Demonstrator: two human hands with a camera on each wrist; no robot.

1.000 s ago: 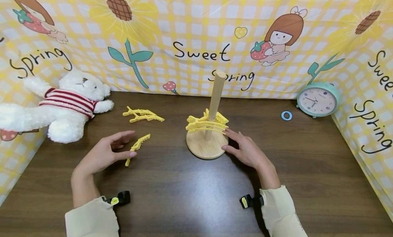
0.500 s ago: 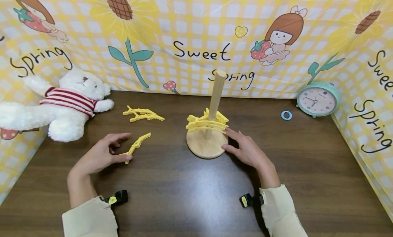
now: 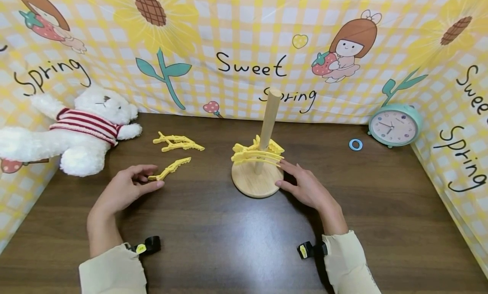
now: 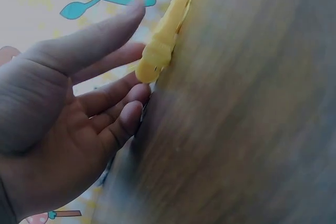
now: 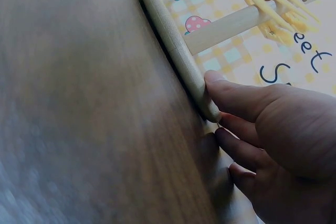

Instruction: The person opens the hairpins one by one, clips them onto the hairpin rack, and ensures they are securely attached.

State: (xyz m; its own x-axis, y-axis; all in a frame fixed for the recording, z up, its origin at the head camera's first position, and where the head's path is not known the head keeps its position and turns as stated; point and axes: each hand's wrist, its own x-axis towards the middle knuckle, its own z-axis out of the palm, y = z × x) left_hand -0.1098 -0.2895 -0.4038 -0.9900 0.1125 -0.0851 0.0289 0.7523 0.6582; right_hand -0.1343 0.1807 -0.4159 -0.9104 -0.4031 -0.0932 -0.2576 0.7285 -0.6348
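Note:
My left hand [image 3: 123, 188] pinches the handle end of a yellow toothed hair clip [image 3: 174, 167] low over the table; in the left wrist view the clip [image 4: 170, 22] points up and away from the fingertips. Another yellow hair clip [image 3: 179, 142] lies just beyond. At the middle stands a wooden stand [image 3: 249, 187] with a round base and an upright post. Several yellow clips [image 3: 244, 155] are fastened round its post, well above the base. My right hand [image 3: 306, 188] holds the base's right rim, with the thumb [image 5: 215, 77] at its edge in the right wrist view.
A white teddy bear [image 3: 85, 126] in a striped shirt lies at the left. Towards the back right are a light blue ring [image 3: 356, 145] and a mint alarm clock [image 3: 395, 125]. Patterned cloth [image 3: 244, 35] closes off the back and sides of the brown table [image 3: 228, 243].
The clip at my left hand has moved away from me and turned flatter, its tip swinging towards the right. My left fingers have closed in on its handle. The right hand stays on the stand.

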